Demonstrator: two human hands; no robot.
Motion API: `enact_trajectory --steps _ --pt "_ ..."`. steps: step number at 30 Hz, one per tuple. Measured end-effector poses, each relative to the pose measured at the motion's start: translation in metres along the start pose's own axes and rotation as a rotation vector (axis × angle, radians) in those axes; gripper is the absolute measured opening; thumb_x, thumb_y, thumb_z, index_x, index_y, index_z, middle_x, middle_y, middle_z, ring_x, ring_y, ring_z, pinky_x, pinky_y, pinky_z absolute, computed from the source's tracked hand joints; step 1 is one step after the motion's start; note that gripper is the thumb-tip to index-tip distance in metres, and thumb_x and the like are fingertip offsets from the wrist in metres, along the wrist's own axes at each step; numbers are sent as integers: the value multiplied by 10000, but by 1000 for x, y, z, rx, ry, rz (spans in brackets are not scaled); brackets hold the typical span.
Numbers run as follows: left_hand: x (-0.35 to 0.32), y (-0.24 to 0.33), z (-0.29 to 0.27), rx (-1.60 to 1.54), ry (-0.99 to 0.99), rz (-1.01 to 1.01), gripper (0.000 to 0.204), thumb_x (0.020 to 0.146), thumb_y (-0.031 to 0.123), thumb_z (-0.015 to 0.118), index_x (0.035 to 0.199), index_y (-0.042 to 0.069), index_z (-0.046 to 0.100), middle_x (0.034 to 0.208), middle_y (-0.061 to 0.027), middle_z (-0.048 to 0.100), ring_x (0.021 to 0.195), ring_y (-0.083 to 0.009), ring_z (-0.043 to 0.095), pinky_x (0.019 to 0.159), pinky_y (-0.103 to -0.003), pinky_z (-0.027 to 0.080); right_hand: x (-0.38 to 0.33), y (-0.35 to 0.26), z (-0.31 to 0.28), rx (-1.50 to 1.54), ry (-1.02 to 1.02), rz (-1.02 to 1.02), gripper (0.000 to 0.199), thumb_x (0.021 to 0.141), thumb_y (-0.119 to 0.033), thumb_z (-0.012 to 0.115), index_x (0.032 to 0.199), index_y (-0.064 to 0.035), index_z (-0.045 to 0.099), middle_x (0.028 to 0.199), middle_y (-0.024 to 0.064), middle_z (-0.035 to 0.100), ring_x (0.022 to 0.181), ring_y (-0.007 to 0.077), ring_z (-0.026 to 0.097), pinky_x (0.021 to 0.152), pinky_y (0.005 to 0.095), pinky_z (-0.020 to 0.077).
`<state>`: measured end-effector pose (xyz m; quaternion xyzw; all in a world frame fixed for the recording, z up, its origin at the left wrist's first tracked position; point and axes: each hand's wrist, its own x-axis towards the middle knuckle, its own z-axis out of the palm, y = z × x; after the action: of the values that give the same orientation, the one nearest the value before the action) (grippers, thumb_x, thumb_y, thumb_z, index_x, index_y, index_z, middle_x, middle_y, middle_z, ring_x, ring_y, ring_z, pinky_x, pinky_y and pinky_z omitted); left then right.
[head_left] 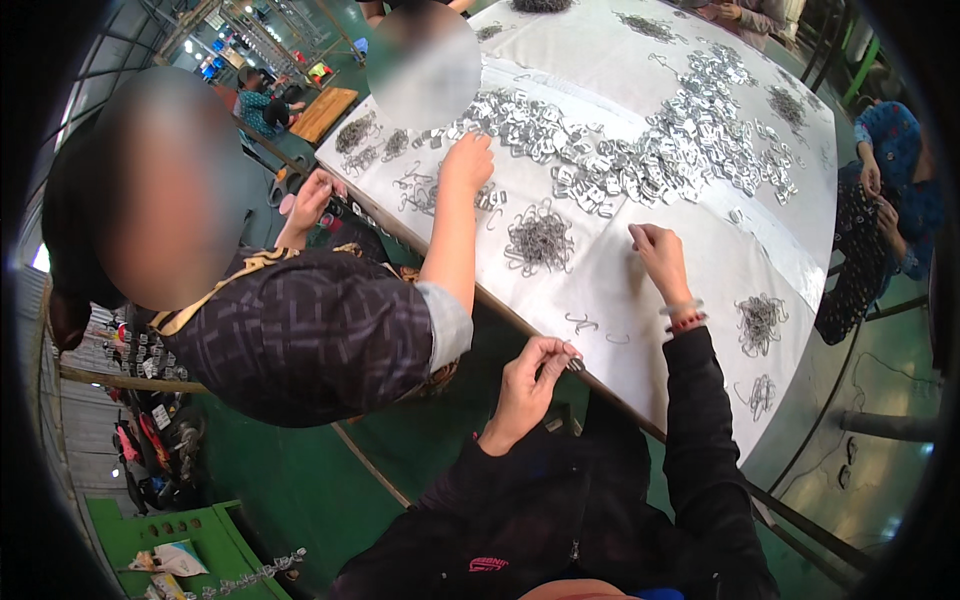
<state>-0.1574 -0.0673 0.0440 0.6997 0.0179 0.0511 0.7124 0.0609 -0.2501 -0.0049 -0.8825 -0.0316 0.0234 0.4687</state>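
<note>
Nearest, one black zip-front jacket (540, 515), worn by the person at work. That person's left hand (528, 388): at the table's near edge, thumb and fingertips pinched on a small dark-grey metal piece (574, 364). Just beyond, a few loose thin grey wire hooks (582, 323), lying on a white-covered tabletop (628, 370). Right hand (660, 260): over the tabletop, fingers curled toward the thumb; from here I cannot tell whether it holds anything. Right of that forearm, two tangled clusters of grey wire (760, 323); left of the hand, one larger rounded heap of grey wire hooks (540, 240). At left, a co-worker in a black patterned top (300, 335), one hand (468, 162) reaching to the table. Farther across, a broad spread of small flat silver metal pieces (600, 180). Farthest, beyond the table at left, one low brown wooden table (325, 112).
</note>
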Motion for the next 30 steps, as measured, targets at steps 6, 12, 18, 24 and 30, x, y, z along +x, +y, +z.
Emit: enact_trajectory --steps 6,12,18,24,30 --pt "-8 -5 -6 114 -15 -6 117 995 47 530 1075 -35 554 1016 -86 652 943 -108 608 877 -247 486 59 16 59 -382 227 -246 204 799 -218 717 844 -27 661 1005 169 607 1001 363 550 792 441 509" --pt "-6 2 -12 245 49 138 97 975 46 567 1021 -36 589 951 -81 664 873 -115 625 818 -263 506 27 2 45 109 249 -124 183 792 -90 692 938 9 643 760 121 689 654 260 657 647 336 520" --pt "-1 7 -8 363 57 270 72 928 16 601 983 -29 585 873 -132 638 764 -232 636 686 -313 495 -125 -43 1 688 -163 -6 208 834 23 683 1023 56 605 787 89 666 657 121 625 600 244 515" --pt "-8 15 4 395 4 333 81 918 31 596 982 -16 579 868 -147 616 755 -313 611 668 -384 483 -188 -82 -11 747 -140 -18 175 859 71 653 1034 81 664 927 97 688 745 123 640 663 247 550" --pt "-16 12 -2 478 16 339 91 911 26 601 994 -8 585 872 -140 623 799 -310 614 683 -383 488 -193 -88 -4 818 -102 -69 141 845 102 650 982 81 680 963 107 660 739 134 637 662 234 545"
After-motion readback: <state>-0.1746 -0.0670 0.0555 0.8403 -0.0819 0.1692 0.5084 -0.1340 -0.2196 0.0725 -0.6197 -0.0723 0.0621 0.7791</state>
